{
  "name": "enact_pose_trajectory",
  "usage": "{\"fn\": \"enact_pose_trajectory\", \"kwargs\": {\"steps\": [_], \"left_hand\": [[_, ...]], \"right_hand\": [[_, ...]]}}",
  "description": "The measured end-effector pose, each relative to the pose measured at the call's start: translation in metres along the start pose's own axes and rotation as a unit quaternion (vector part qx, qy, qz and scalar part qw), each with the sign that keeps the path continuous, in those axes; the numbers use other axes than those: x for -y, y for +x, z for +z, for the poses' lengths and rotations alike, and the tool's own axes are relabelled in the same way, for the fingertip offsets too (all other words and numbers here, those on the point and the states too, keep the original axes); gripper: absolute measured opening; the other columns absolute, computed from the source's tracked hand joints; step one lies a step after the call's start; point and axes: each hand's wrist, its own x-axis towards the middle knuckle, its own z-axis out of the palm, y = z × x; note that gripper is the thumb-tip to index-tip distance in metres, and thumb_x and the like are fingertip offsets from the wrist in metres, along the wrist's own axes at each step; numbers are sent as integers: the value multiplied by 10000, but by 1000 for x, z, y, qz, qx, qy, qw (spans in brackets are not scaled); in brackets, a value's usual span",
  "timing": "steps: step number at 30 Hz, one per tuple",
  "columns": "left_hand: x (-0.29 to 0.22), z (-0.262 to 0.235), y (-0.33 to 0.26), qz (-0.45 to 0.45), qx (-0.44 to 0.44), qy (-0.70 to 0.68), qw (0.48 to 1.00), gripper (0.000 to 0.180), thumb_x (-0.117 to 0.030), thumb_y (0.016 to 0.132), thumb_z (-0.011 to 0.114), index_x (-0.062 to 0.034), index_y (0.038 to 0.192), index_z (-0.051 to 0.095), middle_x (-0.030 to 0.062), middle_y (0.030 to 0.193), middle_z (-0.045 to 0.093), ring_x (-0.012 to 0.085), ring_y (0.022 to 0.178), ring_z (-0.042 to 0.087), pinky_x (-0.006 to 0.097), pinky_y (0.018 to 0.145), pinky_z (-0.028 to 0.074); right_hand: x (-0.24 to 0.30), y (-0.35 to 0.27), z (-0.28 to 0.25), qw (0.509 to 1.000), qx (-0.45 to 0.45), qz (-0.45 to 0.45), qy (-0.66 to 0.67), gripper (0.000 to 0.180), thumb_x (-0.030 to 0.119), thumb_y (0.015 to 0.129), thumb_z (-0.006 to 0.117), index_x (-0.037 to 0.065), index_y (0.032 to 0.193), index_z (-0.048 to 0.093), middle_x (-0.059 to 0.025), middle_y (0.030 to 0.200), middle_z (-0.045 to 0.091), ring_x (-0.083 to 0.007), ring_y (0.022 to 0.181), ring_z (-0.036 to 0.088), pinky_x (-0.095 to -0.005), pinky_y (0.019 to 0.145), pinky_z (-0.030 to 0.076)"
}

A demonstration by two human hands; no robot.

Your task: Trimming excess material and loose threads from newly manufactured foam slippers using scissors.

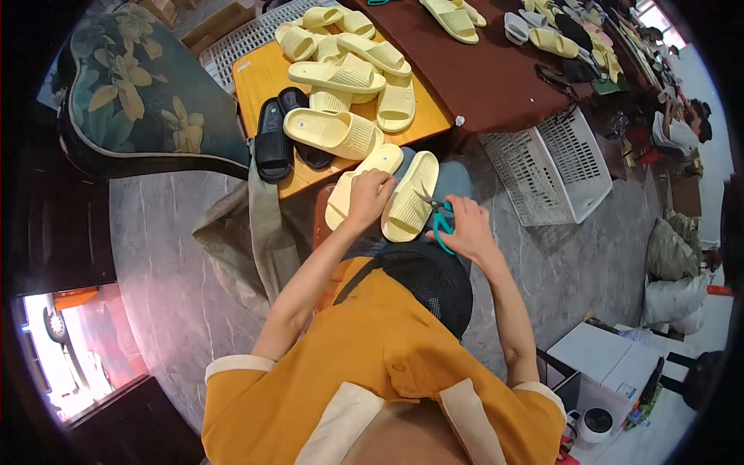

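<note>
Two pale yellow slide sandals lie side by side over my lap. My left hand (370,198) is closed at the ribbed strap of the left slide (380,160), its fingers curled over it. In my right hand (469,231) is a pair of scissors (442,223) with teal handles. The scissor blades are spread apart and reach over the right slide (405,214), at its strap. Whether the blades touch the strap, I cannot tell. Just beyond, a heap of yellow slides (333,132) rests on a yellow-topped table (266,71).
A pair of black slides (274,147) sits at the table's left edge, near a floral-covered chair (139,101). At the right, a white plastic basket (566,174) stands on the floor beside a brown-covered table (480,85) bearing more slides. A black mesh cap (430,283) is against my waist.
</note>
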Motion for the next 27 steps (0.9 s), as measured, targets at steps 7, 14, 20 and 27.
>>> {"fn": "enact_pose_trajectory", "kwargs": {"steps": [7, 14, 20, 27], "left_hand": [[-19, 1, -1, -22, -1, -11, 1000, 161, -174, 872, 646, -23, 851, 700, 120, 804, 680, 287, 748, 635, 392, 697, 459], [-23, 3, -13, 3, -37, -29, 999, 134, -140, 874, 657, -16, 863, 707, 126, 798, 681, 290, 716, 633, 377, 654, 470], [-27, 10, -17, 4, -30, 44, 999, 99, -179, 873, 622, -105, 877, 688, 37, 864, 686, 231, 822, 616, 369, 806, 382], [-18, 20, -25, 68, -49, 155, 984, 97, -141, 832, 635, -124, 921, 602, 35, 810, 597, 216, 809, 591, 378, 818, 381]], "right_hand": [[0, 18, 20, 988, -42, -24, -149, 626, 409, 699, 763, 88, 1187, 538, -99, 1010, 563, -294, 981, 552, -508, 898, 366], [6, 38, 20, 986, -55, -62, -145, 386, 306, 721, 750, 89, 1013, 618, -78, 854, 634, -258, 870, 608, -477, 887, 364], [-4, 40, 16, 996, -84, -22, -10, 332, 284, 757, 737, 101, 1016, 638, -99, 816, 669, -276, 812, 644, -451, 804, 366], [-16, 130, 23, 997, -35, -22, -64, 576, 567, 775, 690, 79, 1072, 611, -134, 946, 645, -339, 946, 617, -504, 777, 420]]}}
